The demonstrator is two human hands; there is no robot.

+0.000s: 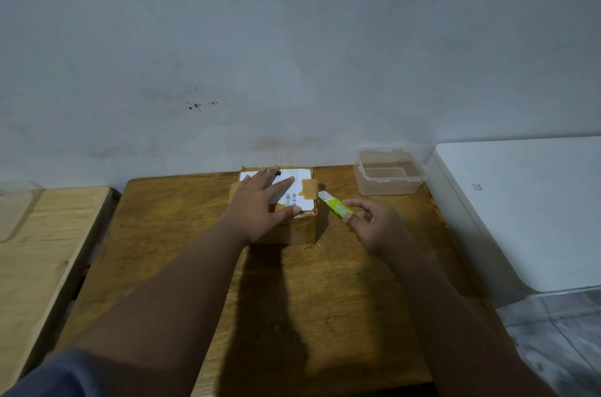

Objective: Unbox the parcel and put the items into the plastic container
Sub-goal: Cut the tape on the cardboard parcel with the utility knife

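Reaching in from the near edge: two bare forearms, a grey-blue sleeve (65, 374) on the left one.

Left hand (260, 208) lies flat on top of the parcel (307, 191), fingers (283, 185) straight and spread over the white shipping label (300, 174), pressing down to steady it.

Right hand (377, 224) is just right of the parcel. Its fingers (356, 204) pinch the rear of a lime-green box cutter (338, 206), and the blade tip points at the parcel's upper right edge, very near it; contact cannot be told.

The parcel sits mid-surface toward the far edge of the brown wooden surface (182, 234), sealed with brown tape that looks uncut.

Handling, as a judgement:
- Small cardboard box, probably light and stiff, with crumpled corners that would give under pressure.
- The tape looks slick. Best held by a flat palm on top, or by the side walls, well off the cut line.
- Blade should go shallow; the contents are unseen.

Clear plastic container (390, 188) stands far right on the same surface, well apart from the parcel, lidless, with nothing visible inside.

Count: one parcel, one box cutter, one container, two hands. Items inside cannot be counted.

Flanking the surface are a pale wooden bench (48, 234) on the left and a white flat-topped unit (520, 208) on the right. A stained grey wall (292, 55) stands behind.
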